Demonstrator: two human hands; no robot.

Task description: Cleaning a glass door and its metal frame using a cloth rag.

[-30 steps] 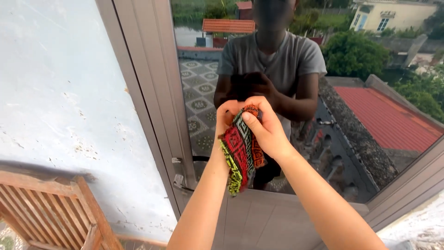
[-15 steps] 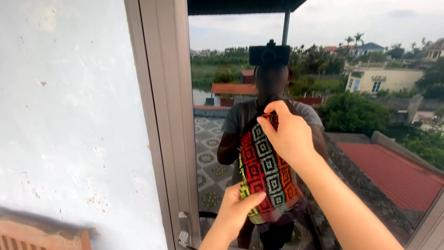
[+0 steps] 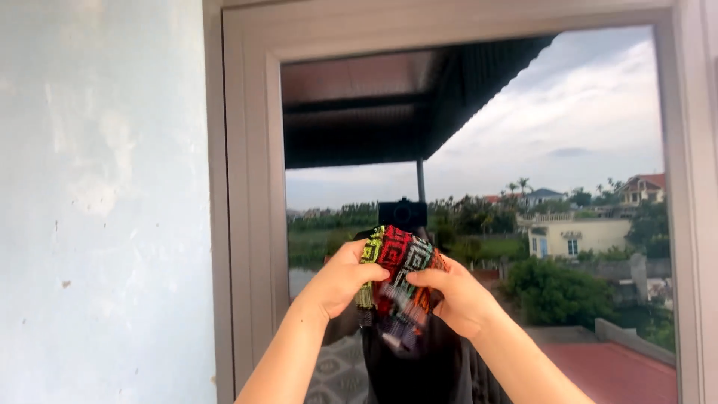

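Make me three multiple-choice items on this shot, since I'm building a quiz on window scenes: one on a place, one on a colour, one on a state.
1. Where is the patterned cloth?
A. On the pale wall
B. Held up before the window glass
C. Lying on a chair

2. What colour is the window frame?
A. Light grey
B. Dark green
C. Bright red

3. How is the cloth held?
A. Hanging from one hand
B. Bunched between both hands
C. Let go

Answers:
1 B, the cloth sits in front of the glass pane, which shows sky and houses.
2 A, the frame is pale grey beside the whitish wall.
3 B, the left hand and the right hand both grip the gathered cloth.
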